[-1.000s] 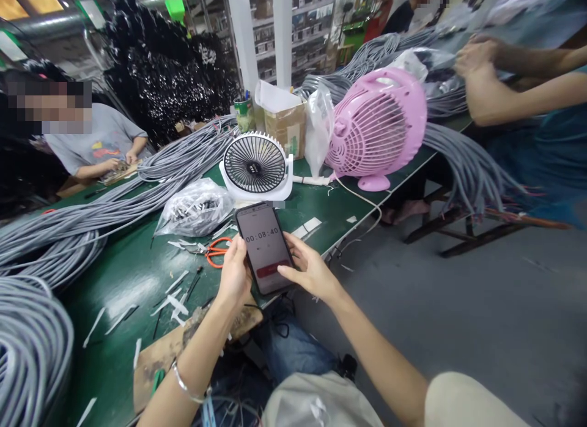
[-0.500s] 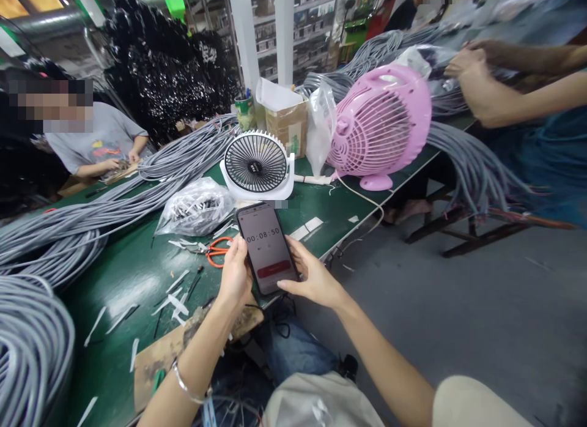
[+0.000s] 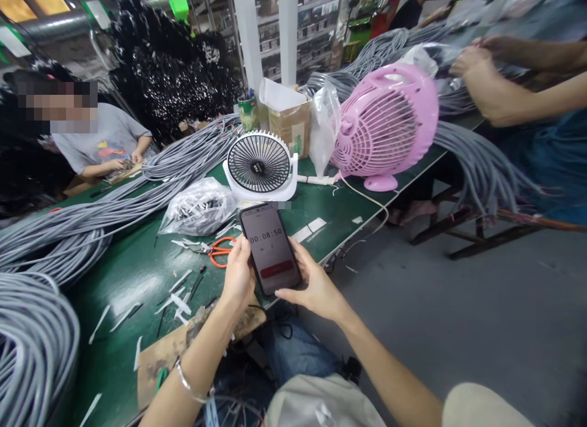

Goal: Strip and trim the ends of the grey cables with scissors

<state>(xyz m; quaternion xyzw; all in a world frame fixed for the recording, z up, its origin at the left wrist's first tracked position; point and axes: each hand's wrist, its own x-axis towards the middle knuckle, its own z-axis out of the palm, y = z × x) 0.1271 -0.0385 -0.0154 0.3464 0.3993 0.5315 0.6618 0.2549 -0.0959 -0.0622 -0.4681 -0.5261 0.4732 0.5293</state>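
A dark smartphone [image 3: 270, 249] is held upright between both hands, its screen reading 00:08:50 above a red bar. My left hand [image 3: 239, 274] grips the phone's left edge; some of its fingers are hidden behind the case. On the opposite side, my right hand [image 3: 316, 286] holds the right edge, with the thumb at the lower end of the screen. Orange-handled scissors [image 3: 221, 252] lie on the green table [image 3: 123, 286] just left of the phone. Beyond it stands a small white fan [image 3: 260, 164] with a black grille.
A pink fan [image 3: 385, 127] and a cardboard box [image 3: 290, 124] stand farther back. Grey cable bundles [image 3: 36, 347] run along the left, near a clear plastic bag [image 3: 199, 207]. White strips [image 3: 178, 301] litter the tabletop. One co-worker [image 3: 103, 136] sits at left; another's arms [image 3: 504, 84] reach in at right.
The whole view has shifted slightly, so things appear a little farther right. Both hands keep their hold on the smartphone, and the displayed time is the same.
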